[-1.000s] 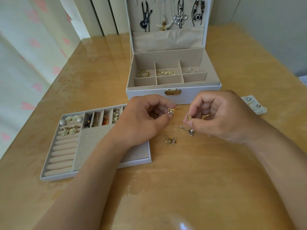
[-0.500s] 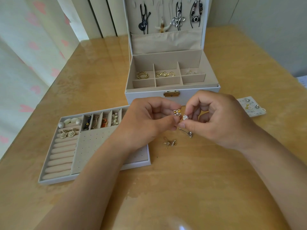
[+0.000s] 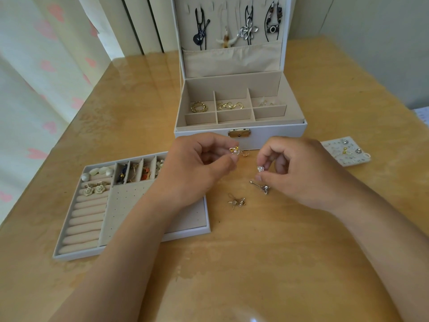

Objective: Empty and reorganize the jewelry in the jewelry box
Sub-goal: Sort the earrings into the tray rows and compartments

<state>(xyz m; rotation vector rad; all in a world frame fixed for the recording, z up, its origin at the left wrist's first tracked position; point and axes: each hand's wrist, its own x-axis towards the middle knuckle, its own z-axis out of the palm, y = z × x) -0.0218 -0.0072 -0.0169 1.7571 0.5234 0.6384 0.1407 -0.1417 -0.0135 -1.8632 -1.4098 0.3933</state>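
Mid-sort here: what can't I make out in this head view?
Head view:
- Tray's right compartments: hidden behind the left hand.
- Pale pieces in the jewelry box's back-right compartment: too small to identify.
- Studs on the earring card: too small, blurred.
- Necklaces in the lid: tops cut off by the frame's top edge.

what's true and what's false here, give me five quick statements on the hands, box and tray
1. The box lid stands open. True.
2. The left hand holds nothing. False: it pinches a gold earring.
3. The right hand pinches a pearl stud. True.
4. The tray sits inside the box. False: it lies on the table, left of the box.
5. A silver pin lies on the table. True.
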